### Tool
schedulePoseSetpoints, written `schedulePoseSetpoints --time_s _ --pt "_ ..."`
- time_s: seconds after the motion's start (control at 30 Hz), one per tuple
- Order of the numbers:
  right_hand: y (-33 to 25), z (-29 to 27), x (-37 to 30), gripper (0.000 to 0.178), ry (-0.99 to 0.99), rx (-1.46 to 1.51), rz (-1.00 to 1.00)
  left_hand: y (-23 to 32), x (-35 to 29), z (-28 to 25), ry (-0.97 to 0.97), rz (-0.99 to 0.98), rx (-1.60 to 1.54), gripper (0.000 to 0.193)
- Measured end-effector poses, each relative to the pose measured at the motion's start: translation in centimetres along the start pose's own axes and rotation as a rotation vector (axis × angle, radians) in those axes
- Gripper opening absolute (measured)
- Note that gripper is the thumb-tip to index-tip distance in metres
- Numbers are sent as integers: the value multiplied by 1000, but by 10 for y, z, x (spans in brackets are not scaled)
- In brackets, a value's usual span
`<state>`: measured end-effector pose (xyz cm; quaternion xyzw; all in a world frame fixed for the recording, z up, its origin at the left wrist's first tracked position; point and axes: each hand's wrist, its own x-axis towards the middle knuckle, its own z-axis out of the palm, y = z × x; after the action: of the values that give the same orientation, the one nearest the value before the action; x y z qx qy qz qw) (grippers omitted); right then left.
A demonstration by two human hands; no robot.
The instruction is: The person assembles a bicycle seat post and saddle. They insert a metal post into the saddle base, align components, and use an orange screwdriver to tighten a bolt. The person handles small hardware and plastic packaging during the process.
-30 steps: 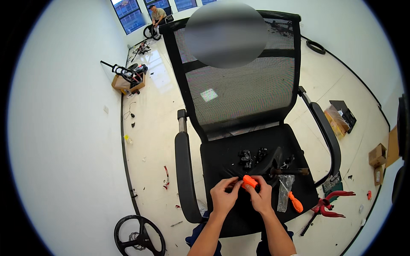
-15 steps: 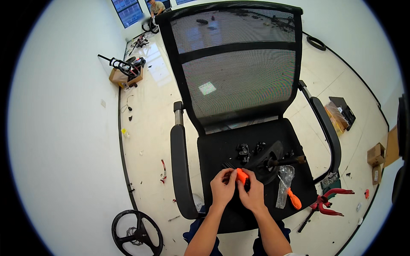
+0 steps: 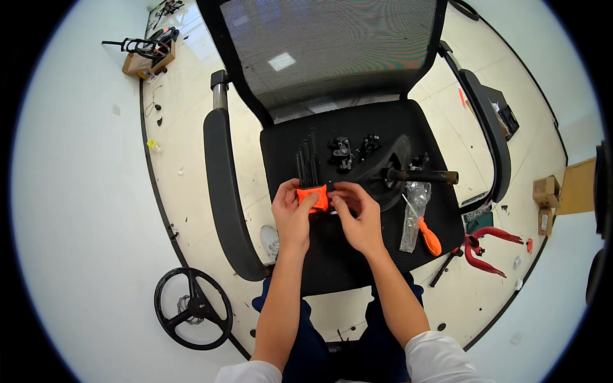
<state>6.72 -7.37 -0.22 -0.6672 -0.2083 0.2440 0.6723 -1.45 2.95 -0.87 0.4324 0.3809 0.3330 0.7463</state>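
Over the seat of a black office chair (image 3: 319, 262), my left hand (image 3: 292, 214) grips an orange and black hex key set (image 3: 311, 199), thumb across its front. Several dark keys stick out of it, pointing away from me. My right hand (image 3: 359, 217) is closed at the holder's right end, with fingertips on a dark part there; the exact grip is partly hidden. Farther back on the seat lie two small black mechanical parts (image 3: 343, 153). To the right, a black bicycle saddle (image 3: 391, 166) with a dark post lies beside an orange-handled screwdriver (image 3: 430, 239) and a clear plastic bag (image 3: 414, 220).
Armrests (image 3: 233, 191) flank the seat, and its mesh back (image 3: 325, 57) rises beyond. A black steering wheel (image 3: 193, 309) lies on the floor at left, a red fork (image 3: 485, 246) at right. Cardboard boxes (image 3: 546, 191) stand by the right wall, and a box of parts (image 3: 143, 64) sits at far left.
My view has tipped downward. The hex key set has turned, so its orange face and the row of keys show. My hands have moved a little apart, the right now at its end.
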Motion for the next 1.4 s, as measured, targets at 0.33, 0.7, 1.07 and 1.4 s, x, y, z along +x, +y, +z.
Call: schedulePoseSetpoints --time_s 0.33,0.7,1.07,1.4 --pt "-10 -21 7 23 -159 59 138 2 -12 4 -196 -179 -317 30" --pt "-13 -20 2 20 -313 90 289 10 -3 12 -84 -136 -454 29" --pt "0 -29 7 17 -362 -45 196 -7 7 4 -78 -354 -677 19" --pt "-9 -7 -8 21 -214 -100 -5 -5 4 6 -23 -190 -583 28"
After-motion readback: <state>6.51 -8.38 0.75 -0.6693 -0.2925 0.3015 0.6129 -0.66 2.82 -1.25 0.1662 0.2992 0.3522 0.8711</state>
